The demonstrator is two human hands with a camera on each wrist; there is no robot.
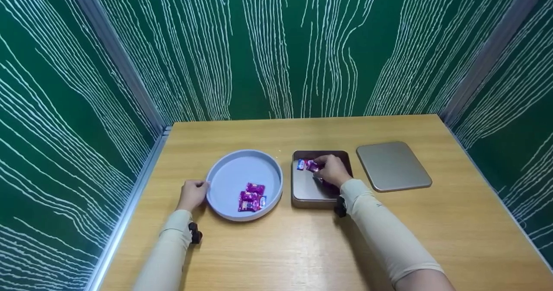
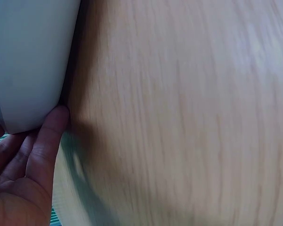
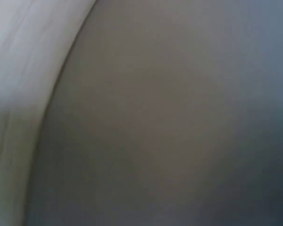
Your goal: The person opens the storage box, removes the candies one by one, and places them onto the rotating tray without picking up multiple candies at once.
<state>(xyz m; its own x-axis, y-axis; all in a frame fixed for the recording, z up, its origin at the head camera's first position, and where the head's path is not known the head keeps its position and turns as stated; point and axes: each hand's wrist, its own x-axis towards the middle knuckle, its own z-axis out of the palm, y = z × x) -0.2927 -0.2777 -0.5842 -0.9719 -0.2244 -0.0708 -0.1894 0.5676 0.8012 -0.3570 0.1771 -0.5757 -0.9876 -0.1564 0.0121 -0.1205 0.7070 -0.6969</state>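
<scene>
My left hand (image 1: 193, 194) grips the left rim of a round, pale blue-grey tray (image 1: 231, 170). In the left wrist view, the fingers (image 2: 43, 146) press against the tray's outer wall (image 2: 33, 66), with the thumb by its rim. Several purple-wrapped candies (image 1: 249, 199) lie in the tray's lower right part. My right hand (image 1: 333, 170) reaches into an open square metal tin (image 1: 304, 191) and pinches a purple-wrapped candy (image 1: 313, 166) between thumb and fingers. Beside that candy, a blue-and-white wrapper (image 1: 300, 165) shows in the tin. The right wrist view holds only the tin's blurred wall (image 3: 146, 103).
A square metal lid (image 1: 394, 166) lies flat on the wooden table (image 1: 276, 252), right of the tin. Green panels (image 1: 263, 45) with white wavy lines enclose the back and sides. Metal posts (image 1: 116, 53) stand at the corners.
</scene>
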